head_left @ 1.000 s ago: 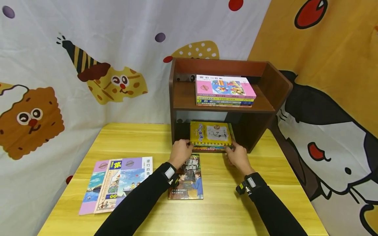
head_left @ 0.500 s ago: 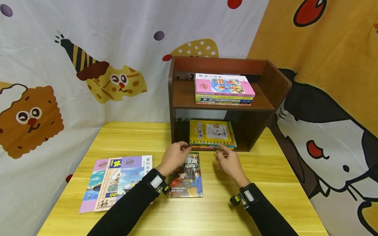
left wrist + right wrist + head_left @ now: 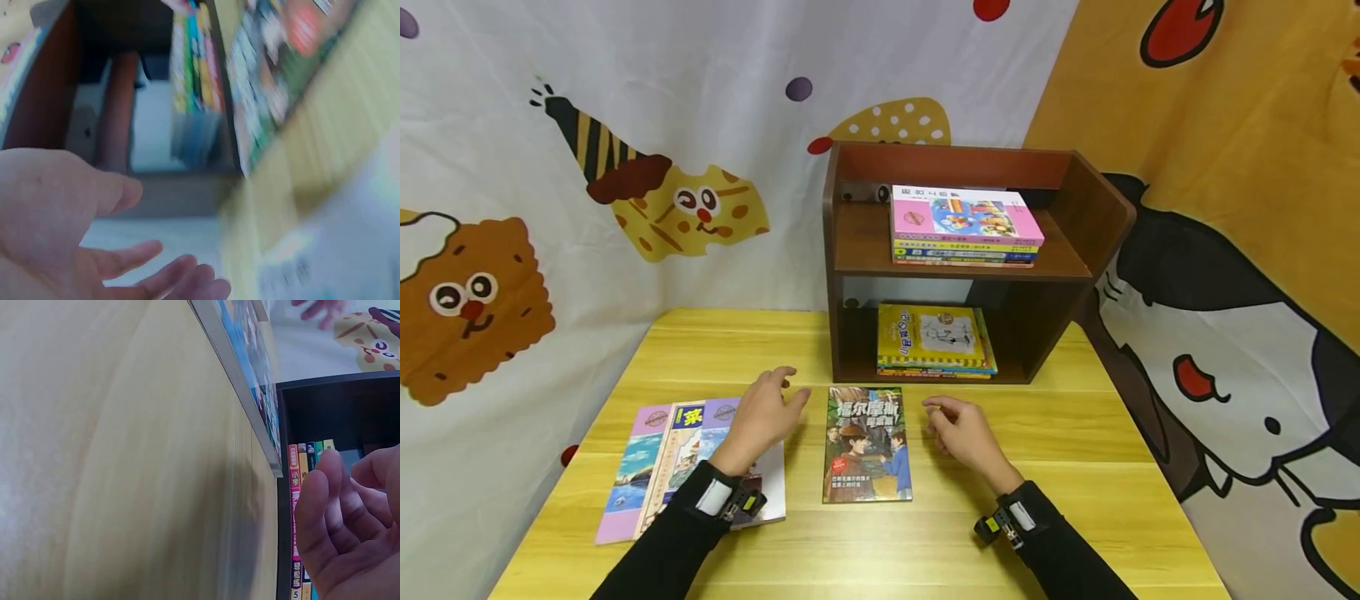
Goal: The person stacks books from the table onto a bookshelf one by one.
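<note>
In the head view my left hand [image 3: 766, 419] hovers over the group of books at left, fingers loosely extended and nothing in them. My right hand [image 3: 964, 431] hangs above the table to the right of a dark comic-style book [image 3: 868, 446], its fingers relaxed and holding nothing. That book lies flat before the shelf, between the two hands. A stack topped by a yellow book [image 3: 931, 335] lies on the lower shelf. The left wrist view, partly blurred, shows the left hand [image 3: 125, 244] spread; in the right wrist view the right hand [image 3: 356, 531] is softly bent.
A brown two-tier bookshelf [image 3: 962, 273] stands at the table's back. On its upper tier lies a stack with a pink book [image 3: 966, 218] on top. Several books, including a pink-edged one [image 3: 636, 471], overlap at the table's left. A patterned cloth hangs behind.
Both hands have left the yellow-topped stack on the lower shelf. The left hand has moved left and toward the person, over the left books; the right has drawn back toward the person.
</note>
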The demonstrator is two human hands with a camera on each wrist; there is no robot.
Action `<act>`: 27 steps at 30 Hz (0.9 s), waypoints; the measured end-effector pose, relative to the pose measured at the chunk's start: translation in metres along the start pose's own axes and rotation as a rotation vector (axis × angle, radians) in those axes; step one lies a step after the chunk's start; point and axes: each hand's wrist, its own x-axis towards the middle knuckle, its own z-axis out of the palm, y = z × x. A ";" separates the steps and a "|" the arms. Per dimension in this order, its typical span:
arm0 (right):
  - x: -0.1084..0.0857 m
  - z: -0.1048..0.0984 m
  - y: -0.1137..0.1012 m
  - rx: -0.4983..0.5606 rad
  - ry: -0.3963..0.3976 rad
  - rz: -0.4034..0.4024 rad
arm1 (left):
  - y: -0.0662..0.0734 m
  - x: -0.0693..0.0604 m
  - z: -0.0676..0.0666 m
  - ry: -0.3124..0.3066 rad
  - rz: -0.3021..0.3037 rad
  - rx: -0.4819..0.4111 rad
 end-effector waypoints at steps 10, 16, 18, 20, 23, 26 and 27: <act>-0.002 0.006 0.009 -0.013 -0.040 -0.012 | -0.080 -0.027 -0.040 0.133 -0.006 0.143; -0.007 0.007 0.011 -0.002 -0.050 0.010 | -0.092 -0.051 -0.053 0.066 -0.093 0.252; -0.008 0.007 0.013 0.003 -0.052 0.015 | -0.094 -0.056 -0.051 0.017 -0.112 0.294; -0.010 0.006 0.014 0.005 -0.051 0.023 | -0.095 -0.058 -0.049 -0.026 -0.126 0.315; -0.010 0.005 0.015 0.004 -0.045 0.028 | -0.094 -0.056 -0.045 -0.059 -0.138 0.299; -0.010 0.005 0.015 0.010 -0.045 0.027 | -0.093 -0.053 -0.043 -0.084 -0.177 0.238; -0.010 0.006 0.015 0.013 -0.047 0.027 | -0.092 -0.052 -0.043 -0.083 -0.186 0.223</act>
